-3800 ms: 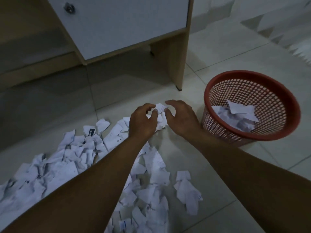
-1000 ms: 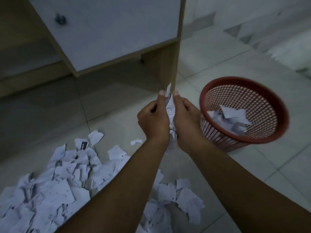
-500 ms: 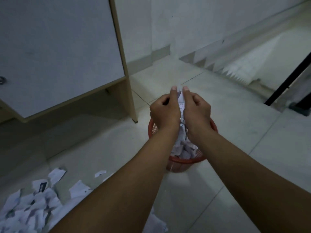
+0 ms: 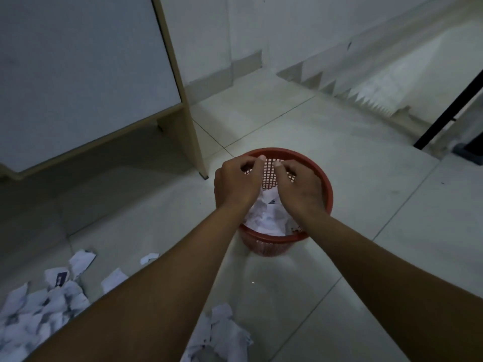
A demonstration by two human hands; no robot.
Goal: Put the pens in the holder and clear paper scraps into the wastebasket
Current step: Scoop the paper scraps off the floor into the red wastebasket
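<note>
A red mesh wastebasket [image 4: 326,178] stands on the tiled floor with white paper scraps [image 4: 266,218] heaped inside. My left hand [image 4: 236,184] and my right hand [image 4: 299,188] hover side by side over its mouth, a small gap between them. Their fingers are loosely curled and I see no paper in them. More torn paper scraps [image 4: 44,304] lie in a pile on the floor at the lower left, and another clump of scraps [image 4: 226,333] lies between my forearms. No pens or holder are in view.
A desk with a white panel [image 4: 78,74] and a wooden side leg [image 4: 193,142] stands left of the basket. A black slanted bar [image 4: 449,105] and a dark object sit at the far right. Pale floor tiles surround the basket.
My hands carried a bundle of scraps from the floor pile over the basket. They have now parted and the bundle has dropped in.
</note>
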